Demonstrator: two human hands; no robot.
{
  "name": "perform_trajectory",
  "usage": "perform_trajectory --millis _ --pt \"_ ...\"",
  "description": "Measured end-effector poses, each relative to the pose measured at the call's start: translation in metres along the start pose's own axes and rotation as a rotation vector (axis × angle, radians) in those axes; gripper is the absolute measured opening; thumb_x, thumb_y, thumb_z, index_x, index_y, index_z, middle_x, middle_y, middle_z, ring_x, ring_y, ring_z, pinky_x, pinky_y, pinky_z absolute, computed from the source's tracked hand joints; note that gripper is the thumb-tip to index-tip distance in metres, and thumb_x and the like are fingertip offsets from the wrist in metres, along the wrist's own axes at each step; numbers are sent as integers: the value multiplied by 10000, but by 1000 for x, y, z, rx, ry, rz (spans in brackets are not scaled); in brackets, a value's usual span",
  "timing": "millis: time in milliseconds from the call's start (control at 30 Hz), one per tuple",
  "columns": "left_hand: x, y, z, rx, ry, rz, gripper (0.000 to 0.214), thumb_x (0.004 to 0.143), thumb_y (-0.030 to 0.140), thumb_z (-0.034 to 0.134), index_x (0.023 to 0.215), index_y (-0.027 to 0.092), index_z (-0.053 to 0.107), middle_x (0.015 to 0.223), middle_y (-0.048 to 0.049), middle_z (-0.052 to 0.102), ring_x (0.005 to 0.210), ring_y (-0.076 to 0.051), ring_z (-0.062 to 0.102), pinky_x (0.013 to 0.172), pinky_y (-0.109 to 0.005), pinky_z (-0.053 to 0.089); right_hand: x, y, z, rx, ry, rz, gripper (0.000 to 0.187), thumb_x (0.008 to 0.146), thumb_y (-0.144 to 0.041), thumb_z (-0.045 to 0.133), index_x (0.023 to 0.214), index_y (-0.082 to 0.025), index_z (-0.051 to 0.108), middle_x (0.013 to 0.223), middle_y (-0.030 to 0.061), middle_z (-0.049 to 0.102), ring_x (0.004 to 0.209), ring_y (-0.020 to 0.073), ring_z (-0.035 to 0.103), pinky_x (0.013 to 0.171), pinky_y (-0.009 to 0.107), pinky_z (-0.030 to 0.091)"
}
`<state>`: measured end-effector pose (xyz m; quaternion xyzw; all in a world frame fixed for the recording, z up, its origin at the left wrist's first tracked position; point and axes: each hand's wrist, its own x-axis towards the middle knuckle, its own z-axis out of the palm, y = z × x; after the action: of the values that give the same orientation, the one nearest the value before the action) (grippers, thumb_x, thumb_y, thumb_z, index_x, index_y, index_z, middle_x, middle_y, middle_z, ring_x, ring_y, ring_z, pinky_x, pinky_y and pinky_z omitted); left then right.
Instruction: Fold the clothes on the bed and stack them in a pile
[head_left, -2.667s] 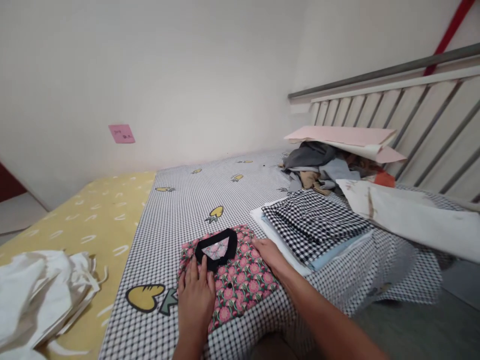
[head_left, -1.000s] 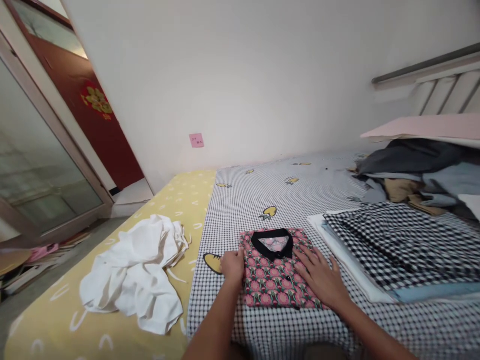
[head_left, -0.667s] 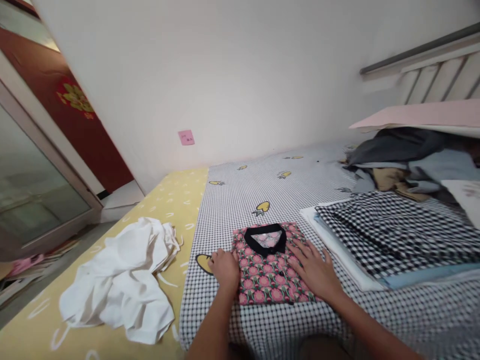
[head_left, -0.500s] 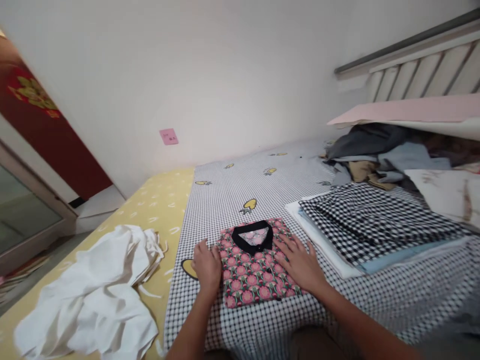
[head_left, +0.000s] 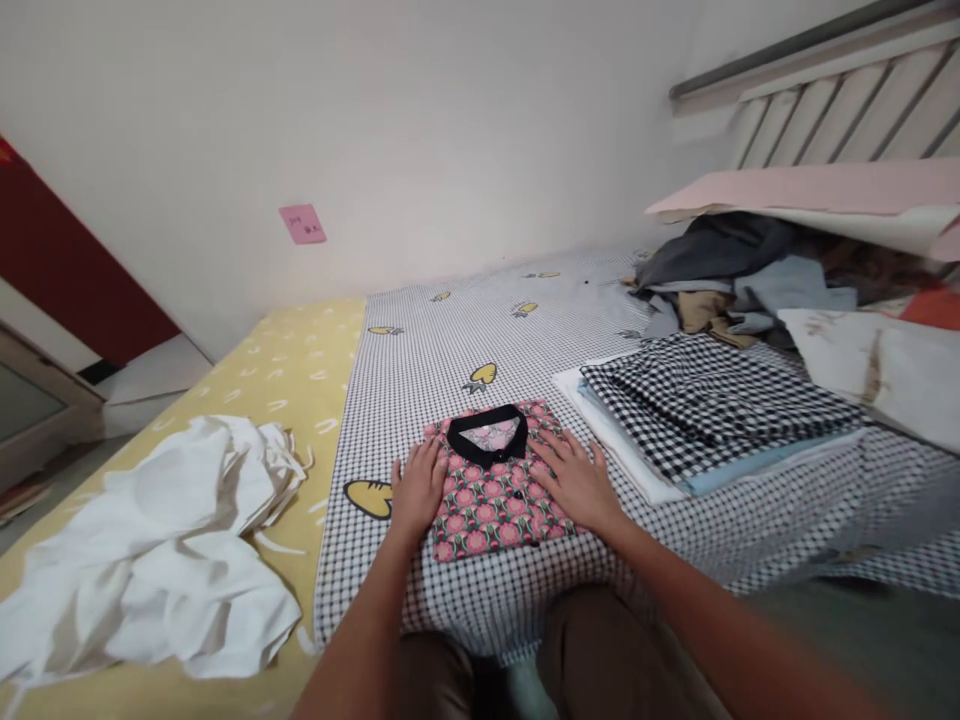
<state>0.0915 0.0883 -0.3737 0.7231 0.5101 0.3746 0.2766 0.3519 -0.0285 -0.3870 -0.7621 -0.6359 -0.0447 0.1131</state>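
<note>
1. Lower left of the frame, a crumpled white cloth [head_left: 142, 570] lies on yellow bedding [head_left: 315, 345], well apart from my hands.
2. Next along, my left hand [head_left: 417, 488] is open, pressing flat on the shirt's left edge, grasping nothing.
3. At centre, a folded floral shirt [head_left: 480, 525] lies on checked bedding [head_left: 420, 360], long axis pointing away from me, black collar [head_left: 487, 450] at the far end, both hands about equally near.
4. My right hand [head_left: 574, 483] is open too, fingers spread over its right edge.
5. Further right, a folded checked garment [head_left: 712, 410] sits near it, with nothing between.

Checked sheet [head_left: 405, 400] stretches past the shirt [head_left: 487, 510]; a folded stack [head_left: 697, 410] blocks the right, white cloth [head_left: 150, 550] the left.
</note>
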Motion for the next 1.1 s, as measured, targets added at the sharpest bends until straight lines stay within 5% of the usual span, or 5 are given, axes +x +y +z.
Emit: perform_trajectory --millis 200,300,433,867,1100 --pt "-59 1 -23 -246 352 -179 456 975 468 341 1239 170 561 1105 -127 718 924 -214 725 913 -419 565 -1 -1 -2 -25 9 2 526 1037 -520 275 1530 -394 409 1621 -30 404 1489 319 312 1167 656 264" --pt "-109 8 -25 -423 400 -260 450 933 554 447 1154 183 570 801 -10 671 565 -137 624 595 -292 542 -2 0 1 -32 20 1 526 1036 -517 261 1519 -390 429 1611 -32 421 1483 317 323 1163 650 272" --pt "-153 21 -14 -628 247 -389 482 777 628 658 979 191 632 603 66 551 415 -92 458 411 -219 381 -1 3 7 -40 34 -6 536 1031 -516 241 1513 -387 436 1599 -26 442 1474 310 339 1155 655 276" --pt "-161 42 -4 -811 168 -460 689 709 587 743 1219 181 521 569 99 559 387 -73 426 419 -198 361 -1 0 3 -48 -4 8 559 1025 -521 223 1521 -370 432 1617 -25 412 1480 319 328 1161 659 267" --pt "-158 42 -3 -773 118 -453 565 700 581 744 1050 178 558 569 96 544 438 -82 477 466 -216 417 -1 1 4 -48 11 8 538 1029 -503 253 1520 -373 431 1598 -19 444 1467 310 344 1163 652 270"
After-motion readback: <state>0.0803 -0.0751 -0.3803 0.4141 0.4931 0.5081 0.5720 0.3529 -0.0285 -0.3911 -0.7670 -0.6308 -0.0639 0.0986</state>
